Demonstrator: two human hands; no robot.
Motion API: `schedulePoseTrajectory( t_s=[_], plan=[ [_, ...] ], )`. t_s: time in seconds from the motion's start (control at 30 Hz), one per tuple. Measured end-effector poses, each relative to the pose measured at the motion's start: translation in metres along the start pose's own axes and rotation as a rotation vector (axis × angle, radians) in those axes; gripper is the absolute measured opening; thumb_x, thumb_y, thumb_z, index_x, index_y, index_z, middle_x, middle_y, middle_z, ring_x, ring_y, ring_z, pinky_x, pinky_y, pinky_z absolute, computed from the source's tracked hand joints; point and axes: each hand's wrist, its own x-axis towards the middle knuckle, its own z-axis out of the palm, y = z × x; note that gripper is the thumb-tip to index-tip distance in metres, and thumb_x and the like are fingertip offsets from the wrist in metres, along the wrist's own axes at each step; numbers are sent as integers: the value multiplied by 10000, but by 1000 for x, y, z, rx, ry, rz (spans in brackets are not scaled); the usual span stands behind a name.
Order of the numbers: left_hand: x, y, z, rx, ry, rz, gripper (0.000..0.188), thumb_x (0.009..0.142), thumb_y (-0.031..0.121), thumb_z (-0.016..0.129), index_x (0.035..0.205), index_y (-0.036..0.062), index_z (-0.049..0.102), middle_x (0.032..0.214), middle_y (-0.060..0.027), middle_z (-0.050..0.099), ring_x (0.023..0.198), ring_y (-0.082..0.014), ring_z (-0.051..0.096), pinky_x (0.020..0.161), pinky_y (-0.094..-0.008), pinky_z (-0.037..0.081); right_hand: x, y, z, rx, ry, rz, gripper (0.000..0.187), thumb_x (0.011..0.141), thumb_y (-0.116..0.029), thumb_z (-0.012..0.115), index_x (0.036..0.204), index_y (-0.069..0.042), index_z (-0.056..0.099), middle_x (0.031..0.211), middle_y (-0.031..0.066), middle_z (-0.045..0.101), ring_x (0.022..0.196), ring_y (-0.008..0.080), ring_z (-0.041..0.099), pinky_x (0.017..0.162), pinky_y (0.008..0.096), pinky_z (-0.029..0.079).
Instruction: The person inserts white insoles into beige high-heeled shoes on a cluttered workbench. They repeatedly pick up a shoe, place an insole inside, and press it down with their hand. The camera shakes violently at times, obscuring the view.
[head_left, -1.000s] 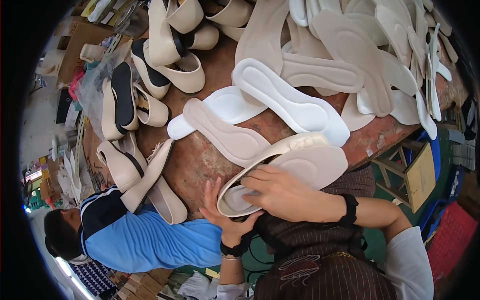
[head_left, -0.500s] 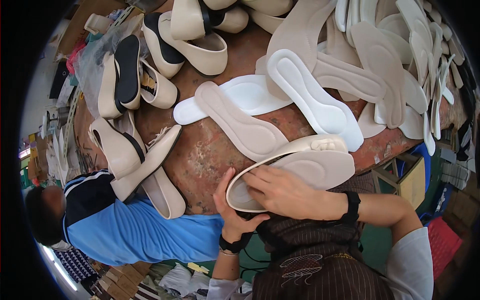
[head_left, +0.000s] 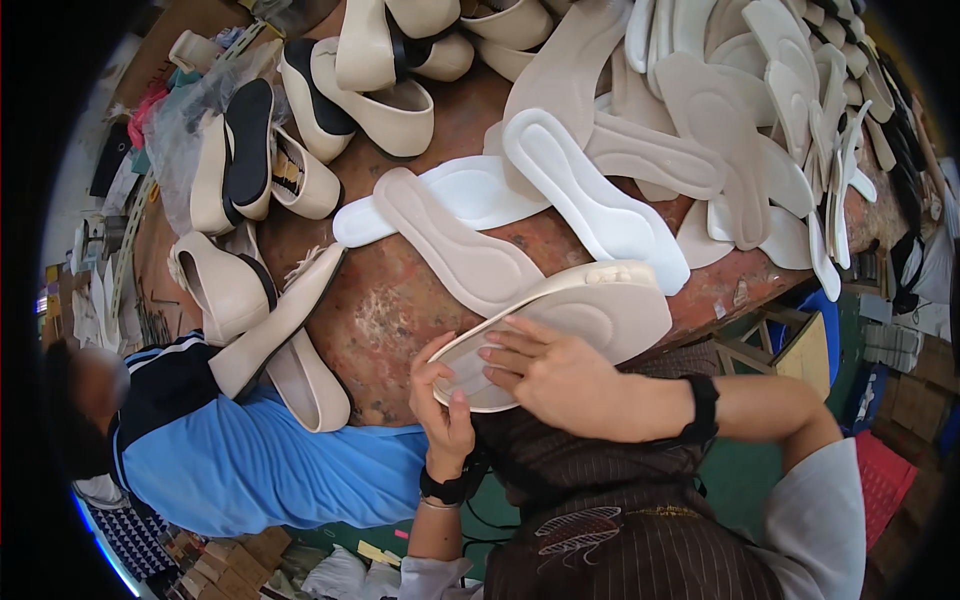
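Note:
A cream flat shoe (head_left: 500,318) is tilted at the table's front edge, its opening toward me. My left hand (head_left: 442,412) grips its heel end, fingers on the far side and thumb on the near rim. A beige insole (head_left: 610,325) lies in the shoe, its broad front end sticking out past the upper at the right. My right hand (head_left: 575,385) rests over the insole's rear half, fingers stretched toward the heel and holding nothing. Just beyond the shoe lie another beige insole (head_left: 455,245) and a white insole (head_left: 590,190).
Several cream shoes (head_left: 385,112) stand and lie at the left and back of the reddish worn table (head_left: 375,300). A heap of insoles (head_left: 720,120) fills the back right. A person in a blue shirt (head_left: 280,465) sits close at my left. A wooden stool (head_left: 805,355) is at the right.
My right hand's fingers have come up out of the heel and now show on the insole. My left thumb has moved up onto the shoe's rim. The whole view has shifted slightly.

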Motion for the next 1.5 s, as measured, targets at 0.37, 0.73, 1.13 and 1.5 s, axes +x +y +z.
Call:
schedulePoseTrajectory(
  t_s=[0.37, 0.73, 1.13, 1.5],
  plan=[
    [-32, 92, 54, 490, -434, 78, 616, 712, 47, 749, 1285, 1, 526, 1503, -312, 290, 1025, -439, 538, 919, -487, 479, -14, 54, -67, 59, 646, 638, 437, 723, -36, 716, 1151, -6, 630, 1066, 145, 619, 1063, 365, 585, 926, 408, 453],
    [-24, 101, 85, 772, -680, 187, 273, 670, 196, 759, 885, 33, 718, 860, -119, 608, 736, -306, 565, 487, -359, 503, -83, -15, -40, 115, 185, 464, 398, 786, -29, 581, 1171, 58, 537, 1228, 275, 590, 1234, 398, 538, 1123, 582, 288],
    [-21, 101, 87, 859, -781, 122, 559, 677, 224, 763, 1188, 34, 640, 1328, -187, 561, 813, -279, 582, 549, -314, 552, -42, 13, -10, -310, 199, 543, 525, 805, -70, 545, 1268, 167, 477, 1254, 300, 521, 1231, 422, 503, 1147, 601, 203],
    [-21, 99, 88, 762, -647, 155, 279, 714, 223, 750, 903, 23, 703, 1076, -136, 621, 788, -305, 571, 528, -352, 544, -26, 25, -14, -337, 98, 647, 503, 796, -60, 516, 1235, 180, 468, 1067, 245, 545, 1088, 369, 558, 1158, 544, 215]
  ],
)
